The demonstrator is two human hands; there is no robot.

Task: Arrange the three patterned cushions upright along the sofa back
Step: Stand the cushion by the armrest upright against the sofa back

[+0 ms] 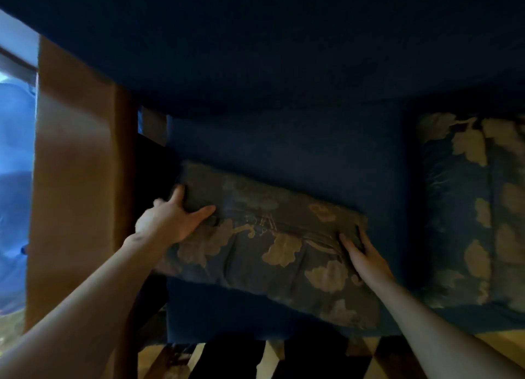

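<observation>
A dark blue cushion with a gold leaf pattern (272, 253) lies tilted across the blue sofa seat (284, 148), in front of the sofa back (255, 51). My left hand (170, 219) grips its upper left corner, thumb and fingers spread over the fabric. My right hand (366, 259) holds its right edge, fingers curled over the top seam. A second cushion with the same leaf pattern (466, 208) lies flat on the seat at the right. No third cushion shows in this view.
A brown wooden panel or armrest (76, 165) stands along the sofa's left side. Beyond it at the far left is a bright bluish area (14, 165). Patterned wooden floor (369, 358) runs below the seat's front edge, with my dark trouser legs (235, 361) there.
</observation>
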